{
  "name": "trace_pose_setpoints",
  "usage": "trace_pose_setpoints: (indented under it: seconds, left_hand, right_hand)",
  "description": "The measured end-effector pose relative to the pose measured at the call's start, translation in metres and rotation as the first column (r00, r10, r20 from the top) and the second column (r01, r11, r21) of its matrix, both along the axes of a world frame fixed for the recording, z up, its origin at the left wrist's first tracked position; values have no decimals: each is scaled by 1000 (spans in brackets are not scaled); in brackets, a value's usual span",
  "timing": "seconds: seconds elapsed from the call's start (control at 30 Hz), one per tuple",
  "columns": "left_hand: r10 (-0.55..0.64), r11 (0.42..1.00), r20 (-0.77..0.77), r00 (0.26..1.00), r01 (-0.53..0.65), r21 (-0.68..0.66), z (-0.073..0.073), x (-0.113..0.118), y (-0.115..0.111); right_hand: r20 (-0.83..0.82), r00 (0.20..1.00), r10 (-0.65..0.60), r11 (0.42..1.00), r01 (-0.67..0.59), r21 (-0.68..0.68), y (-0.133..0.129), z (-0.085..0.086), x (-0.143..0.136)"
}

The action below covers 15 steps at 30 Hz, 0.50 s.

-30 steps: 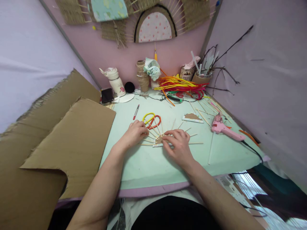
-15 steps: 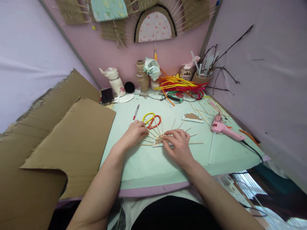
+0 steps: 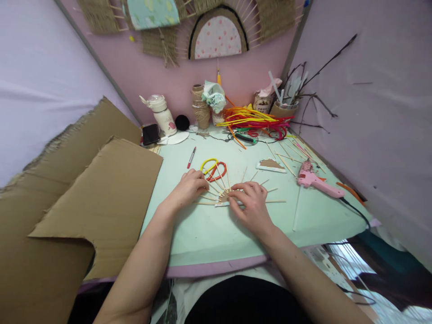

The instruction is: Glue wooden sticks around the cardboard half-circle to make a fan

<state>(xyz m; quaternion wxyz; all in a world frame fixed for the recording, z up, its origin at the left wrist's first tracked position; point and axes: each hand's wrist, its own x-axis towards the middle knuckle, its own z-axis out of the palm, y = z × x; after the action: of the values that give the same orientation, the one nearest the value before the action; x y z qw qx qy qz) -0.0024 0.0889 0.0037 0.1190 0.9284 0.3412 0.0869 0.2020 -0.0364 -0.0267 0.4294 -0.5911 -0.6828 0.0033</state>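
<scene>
On the tabletop lies a small cardboard half-circle (image 3: 223,196) with a white edge strip along its straight side. Thin wooden sticks (image 3: 221,181) fan outward from its curve. My left hand (image 3: 189,188) is closed, thumb and fingertips pinching one of the sticks on the left side. My right hand (image 3: 250,203) holds the half-circle down, thumb and bent fingers on its right part and hiding it. Just beyond the sticks are scissors (image 3: 221,172) with one yellow and one red handle loop; some sticks cross over them.
A pink glue gun (image 3: 317,182) with a black cord lies to the right, near a second cardboard piece (image 3: 271,165). A pen (image 3: 191,157) lies behind my left hand. Large cardboard sheets (image 3: 101,193) cover the left side. A bottle (image 3: 162,114) and twine roll (image 3: 201,108) stand behind.
</scene>
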Motion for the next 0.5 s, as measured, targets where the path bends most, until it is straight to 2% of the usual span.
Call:
trace_pose_setpoints:
  seconds: [0.5]
  left_hand:
    - [-17, 1000, 7, 1000, 17, 2, -1, 0, 0]
  right_hand:
    - [-18, 1000, 5, 1000, -5, 6, 0, 0, 0]
